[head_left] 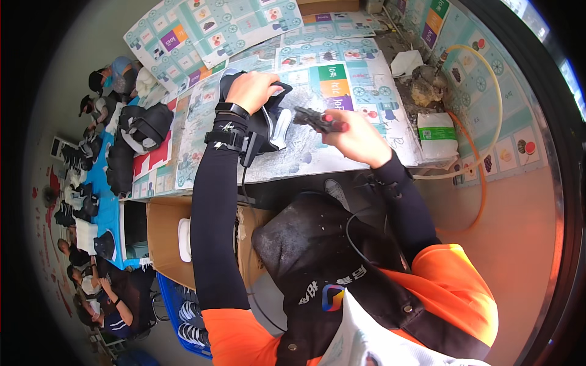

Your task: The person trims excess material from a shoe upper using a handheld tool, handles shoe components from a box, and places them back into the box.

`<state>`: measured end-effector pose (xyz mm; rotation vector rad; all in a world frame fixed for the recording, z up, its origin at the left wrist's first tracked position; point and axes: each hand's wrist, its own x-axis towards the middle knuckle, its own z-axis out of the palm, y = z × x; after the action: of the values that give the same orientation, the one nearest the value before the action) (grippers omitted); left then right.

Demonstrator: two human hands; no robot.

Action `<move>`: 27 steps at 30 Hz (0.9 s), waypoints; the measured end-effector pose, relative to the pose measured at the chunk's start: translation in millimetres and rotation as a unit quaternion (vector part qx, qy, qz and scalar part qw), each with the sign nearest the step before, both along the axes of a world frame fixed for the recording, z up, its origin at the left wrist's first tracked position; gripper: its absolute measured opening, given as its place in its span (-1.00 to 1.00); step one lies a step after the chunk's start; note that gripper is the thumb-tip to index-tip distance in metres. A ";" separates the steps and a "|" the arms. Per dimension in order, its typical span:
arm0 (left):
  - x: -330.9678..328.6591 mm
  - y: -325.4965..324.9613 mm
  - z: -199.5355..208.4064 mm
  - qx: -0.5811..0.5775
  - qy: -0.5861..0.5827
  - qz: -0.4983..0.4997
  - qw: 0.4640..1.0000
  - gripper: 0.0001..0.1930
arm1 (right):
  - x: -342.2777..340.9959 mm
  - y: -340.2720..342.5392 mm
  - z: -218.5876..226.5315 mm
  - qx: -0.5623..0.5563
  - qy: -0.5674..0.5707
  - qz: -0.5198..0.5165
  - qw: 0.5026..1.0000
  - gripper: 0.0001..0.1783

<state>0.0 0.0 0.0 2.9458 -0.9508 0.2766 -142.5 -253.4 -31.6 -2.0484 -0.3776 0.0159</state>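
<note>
Workpiece (261,122), black with a pale strip (281,127), sits on the table (323,157) beneath the left hand (249,91), whose fingers curl over its top and grasp it. The right hand (359,137) is clenched around a dark tool (312,119), tip toward the strip. Caution: a loose left grasp could let the workpiece slide; tool overreach could mark the strip or strike the left hand. The cable (244,189), hanging past the table edge, could snag.

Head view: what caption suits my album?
Left hand rests on a black-and-grey item; right hand holds a dark tool.
</note>
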 end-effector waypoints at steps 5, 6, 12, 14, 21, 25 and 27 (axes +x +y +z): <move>-1.4 -6.0 -8.8 -0.045 0.000 0.017 0.999 -0.73 | 17.1 21.9 -9.9 -0.054 -0.033 0.006 0.998 -0.74; -1.8 -5.4 -8.5 -0.048 -0.003 0.019 0.999 -0.73 | 22.3 26.5 -12.9 -0.076 -0.035 0.036 0.996 -0.74; -5.4 -4.8 -4.1 -0.043 -0.007 0.011 0.999 -0.73 | 19.7 25.5 -9.3 -0.062 -0.030 0.001 0.998 -0.75; -4.9 -2.9 -4.1 -0.036 -0.012 0.014 0.999 -0.72 | 18.8 25.1 -10.7 -0.078 -0.028 0.021 0.996 -0.75; -6.0 -2.3 -7.1 -0.027 -0.028 0.009 0.999 -0.73 | 10.5 13.9 -5.5 -0.068 -0.012 -0.039 0.997 -0.76; -6.7 -0.2 -10.5 -0.036 -0.060 -0.008 0.998 -0.79 | 6.3 14.9 -4.6 -0.065 -0.021 -0.005 0.998 -0.74; -8.9 -0.6 -9.3 -0.036 -0.063 -0.010 0.997 -0.80 | 7.9 15.6 -5.3 -0.044 -0.019 -0.055 0.997 -0.75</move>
<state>-8.9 -0.6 -9.3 2.8808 -0.9619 0.4895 -134.6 -237.8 -36.9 -2.1557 -0.2907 -0.0756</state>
